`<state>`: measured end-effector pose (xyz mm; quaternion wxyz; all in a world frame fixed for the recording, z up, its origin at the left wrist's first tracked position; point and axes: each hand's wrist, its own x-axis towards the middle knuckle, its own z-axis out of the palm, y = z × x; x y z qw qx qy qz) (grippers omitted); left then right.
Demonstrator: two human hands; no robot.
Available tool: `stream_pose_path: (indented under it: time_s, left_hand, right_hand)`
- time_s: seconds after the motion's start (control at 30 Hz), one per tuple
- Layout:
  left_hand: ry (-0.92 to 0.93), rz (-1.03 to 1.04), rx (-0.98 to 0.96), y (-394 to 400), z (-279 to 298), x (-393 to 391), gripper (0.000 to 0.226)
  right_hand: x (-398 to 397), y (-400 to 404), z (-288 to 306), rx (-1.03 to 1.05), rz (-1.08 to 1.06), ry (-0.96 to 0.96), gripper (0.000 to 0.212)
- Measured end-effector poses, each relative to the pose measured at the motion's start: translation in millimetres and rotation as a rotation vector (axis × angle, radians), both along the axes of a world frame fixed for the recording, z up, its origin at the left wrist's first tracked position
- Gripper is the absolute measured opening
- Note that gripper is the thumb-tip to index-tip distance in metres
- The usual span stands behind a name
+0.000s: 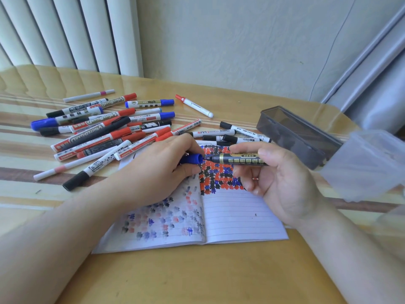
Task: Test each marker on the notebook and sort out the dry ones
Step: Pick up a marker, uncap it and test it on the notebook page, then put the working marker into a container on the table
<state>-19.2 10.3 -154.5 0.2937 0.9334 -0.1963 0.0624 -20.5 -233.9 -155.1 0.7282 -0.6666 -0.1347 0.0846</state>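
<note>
With the open notebook nearest the camera as the reference, both hands sit over its upper half. Right hand is palm-up over the right page, thumb and curled fingers pinching a dark marker with a gold label, barrel roughly level, bare tip pointing left. Left hand is palm-down over the left page, fingers curled round a blue cap whose open end faces the marker tip; tip and cap are just apart or barely meeting, cannot tell which. Upper right page is packed with red, blue and black test marks; left page has fainter smudged ones. Left of and beyond the notebook lies one loose pile of markers, too overlapped for an exact count, roughly twenty, with red, blue and black caps. Just beyond the notebook's top edge sit about four black-capped white markers. Right of the notebook are one dark translucent box and one clear plastic piece, blurred. Farther beyond, one red-capped white marker lies alone on the table.
</note>
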Motion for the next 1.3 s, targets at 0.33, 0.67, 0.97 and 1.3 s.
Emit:
stream_pose_path:
  time_s: [0.33, 0.67, 0.97, 1.3]
  left_hand:
    - [-0.055, -0.134, -0.038, -4.1, 3.1, -6.1, 0.022]
    - [0.057, -0.222, -0.209, -7.1, 0.5, -9.3, 0.018]
    - [0.053, -0.173, -0.361, -0.6, -3.7, -13.8, 0.035]
    - [0.107, -0.204, -0.271, 2.8, -8.1, -12.5, 0.025]
  right_hand:
    - [-4.5, 3.0, -3.2, -0.309, -0.044, -0.254, 0.004]
    - [-27.0, 15.5, -2.1, -0.676, -0.030, -0.531, 0.010]
    - [-84.5, -23.3, 41.0, 0.031, -0.591, -0.159, 0.024]
    - [-80.8, -47.7, 61.4, 0.153, -0.978, -0.198, 0.041]
